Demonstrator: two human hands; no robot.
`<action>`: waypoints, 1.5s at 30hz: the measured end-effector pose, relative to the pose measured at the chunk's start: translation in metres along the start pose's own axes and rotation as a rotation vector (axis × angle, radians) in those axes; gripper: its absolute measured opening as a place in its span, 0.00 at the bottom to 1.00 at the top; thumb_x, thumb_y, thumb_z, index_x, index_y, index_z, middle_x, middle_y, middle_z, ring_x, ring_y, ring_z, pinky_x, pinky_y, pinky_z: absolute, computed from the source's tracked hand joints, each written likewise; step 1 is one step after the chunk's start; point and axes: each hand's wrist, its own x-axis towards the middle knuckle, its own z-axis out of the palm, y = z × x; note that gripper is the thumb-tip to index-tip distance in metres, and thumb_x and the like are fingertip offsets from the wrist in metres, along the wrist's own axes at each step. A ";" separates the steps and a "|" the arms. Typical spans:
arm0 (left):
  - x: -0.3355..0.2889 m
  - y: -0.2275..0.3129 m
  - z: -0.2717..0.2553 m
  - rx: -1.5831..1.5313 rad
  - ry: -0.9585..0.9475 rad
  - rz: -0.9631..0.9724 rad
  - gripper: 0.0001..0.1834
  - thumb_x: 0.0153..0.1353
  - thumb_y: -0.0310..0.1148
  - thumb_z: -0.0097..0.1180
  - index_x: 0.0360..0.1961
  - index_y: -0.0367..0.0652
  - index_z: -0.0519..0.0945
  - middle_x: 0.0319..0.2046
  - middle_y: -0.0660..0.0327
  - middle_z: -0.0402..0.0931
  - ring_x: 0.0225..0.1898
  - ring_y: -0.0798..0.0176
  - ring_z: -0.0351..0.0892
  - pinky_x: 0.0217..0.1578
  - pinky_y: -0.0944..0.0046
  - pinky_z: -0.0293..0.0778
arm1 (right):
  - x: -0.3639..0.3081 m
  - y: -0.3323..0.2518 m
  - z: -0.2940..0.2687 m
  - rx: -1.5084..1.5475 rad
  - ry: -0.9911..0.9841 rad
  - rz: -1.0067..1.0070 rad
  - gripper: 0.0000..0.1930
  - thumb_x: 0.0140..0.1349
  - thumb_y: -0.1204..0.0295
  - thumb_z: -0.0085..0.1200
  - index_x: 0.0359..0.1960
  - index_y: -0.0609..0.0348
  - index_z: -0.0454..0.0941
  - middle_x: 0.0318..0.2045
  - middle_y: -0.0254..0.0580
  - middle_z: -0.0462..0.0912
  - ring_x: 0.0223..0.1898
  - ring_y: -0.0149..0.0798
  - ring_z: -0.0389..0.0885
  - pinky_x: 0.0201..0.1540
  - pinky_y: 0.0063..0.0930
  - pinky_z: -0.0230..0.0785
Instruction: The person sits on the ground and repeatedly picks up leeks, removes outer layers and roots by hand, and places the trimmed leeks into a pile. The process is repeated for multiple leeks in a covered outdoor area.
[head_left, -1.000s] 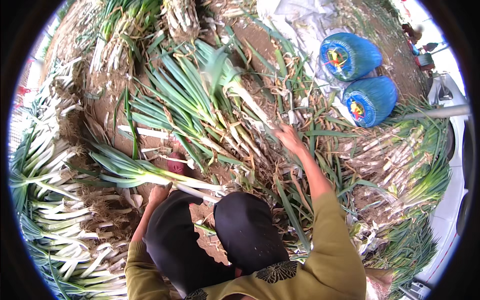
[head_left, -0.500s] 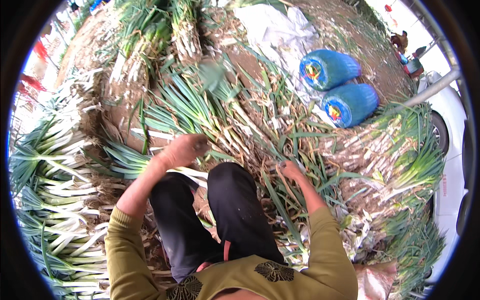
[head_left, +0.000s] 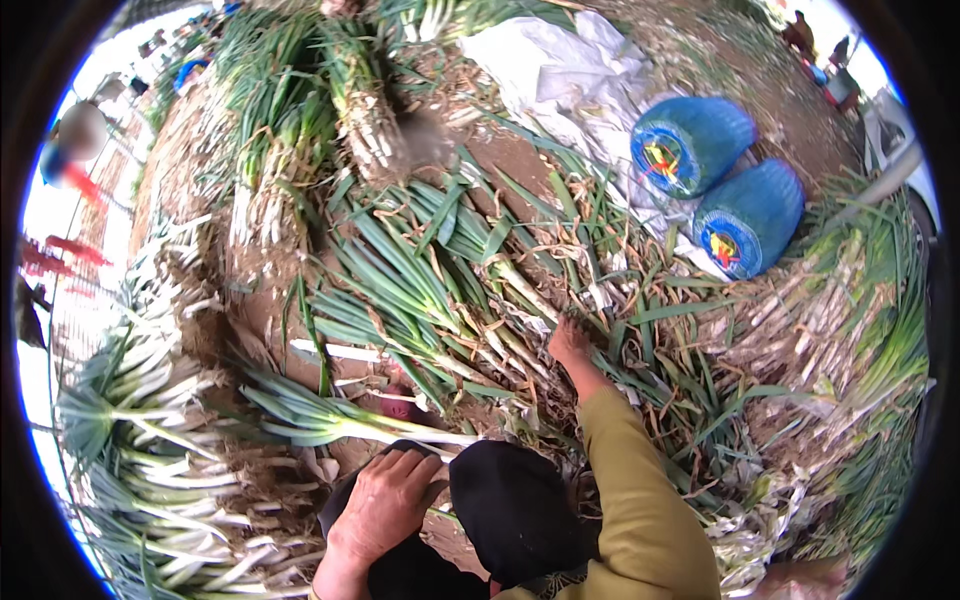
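Observation:
My right hand (head_left: 572, 340) is closed on the pale root end of a leek (head_left: 522, 285) in the heap in front of me. Dark green leaves (head_left: 415, 275) of other untrimmed leeks fan out to its left. Over my left knee lies my left hand (head_left: 385, 500), fingers bent loosely, with nothing visible in it. Cleaned leeks (head_left: 350, 423) with white stalks lie on the ground just beyond that knee, their stalk ends reaching my right knee.
Stacked white-stalked leeks (head_left: 160, 460) line the left side. Leek bundles (head_left: 280, 150) stand at the far left. Two blue barrel-shaped rolls (head_left: 695, 150) rest by a white plastic sheet (head_left: 560, 75). More leeks (head_left: 850, 330) are piled at the right, near a white vehicle.
My left hand has drawn back from above the cleaned leeks to my left knee. My right hand has reached forward to the leek in the heap. The view has shifted.

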 end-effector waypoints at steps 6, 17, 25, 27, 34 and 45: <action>0.017 0.008 0.006 -0.018 -0.052 0.092 0.12 0.51 0.34 0.57 0.35 0.41 0.74 0.26 0.58 0.71 0.30 0.54 0.74 0.31 0.59 0.71 | -0.019 -0.019 0.005 0.051 0.040 -0.341 0.22 0.52 0.70 0.44 0.50 0.67 0.64 0.41 0.61 0.75 0.43 0.54 0.75 0.44 0.44 0.69; 0.027 0.025 0.016 -0.052 0.027 0.125 0.10 0.51 0.32 0.58 0.34 0.41 0.76 0.29 0.54 0.75 0.34 0.51 0.75 0.34 0.58 0.72 | -0.304 0.314 0.001 0.189 -0.473 0.234 0.11 0.48 0.71 0.55 0.32 0.64 0.77 0.20 0.45 0.75 0.21 0.38 0.72 0.23 0.34 0.62; 0.075 0.068 0.026 -0.313 -0.048 0.252 0.13 0.55 0.35 0.54 0.37 0.36 0.77 0.25 0.52 0.76 0.28 0.56 0.77 0.32 0.62 0.71 | -0.403 0.178 -0.119 0.889 -0.099 -0.150 0.13 0.47 0.72 0.56 0.33 0.68 0.74 0.18 0.34 0.73 0.18 0.27 0.69 0.20 0.23 0.60; 0.093 0.059 0.036 -0.455 -0.086 0.035 0.19 0.57 0.43 0.53 0.36 0.34 0.77 0.24 0.56 0.77 0.28 0.65 0.76 0.33 0.65 0.71 | -0.413 0.175 -0.135 0.845 -0.117 -0.204 0.17 0.48 0.72 0.56 0.39 0.69 0.72 0.25 0.39 0.76 0.24 0.29 0.72 0.29 0.25 0.64; 0.124 0.060 0.049 -1.842 -0.049 -0.165 0.25 0.56 0.42 0.55 0.47 0.33 0.68 0.37 0.52 0.75 0.39 0.56 0.76 0.46 0.57 0.72 | -0.442 0.131 -0.159 0.679 -0.076 -0.514 0.30 0.49 0.63 0.61 0.50 0.68 0.67 0.35 0.47 0.77 0.27 0.30 0.76 0.30 0.23 0.69; 0.112 0.061 0.045 -2.197 0.103 -0.078 0.18 0.56 0.27 0.53 0.47 0.35 0.67 0.38 0.53 0.73 0.38 0.54 0.76 0.41 0.53 0.75 | -0.320 -0.012 -0.189 0.847 0.351 -0.641 0.14 0.55 0.67 0.56 0.34 0.69 0.77 0.30 0.45 0.81 0.31 0.32 0.77 0.34 0.25 0.68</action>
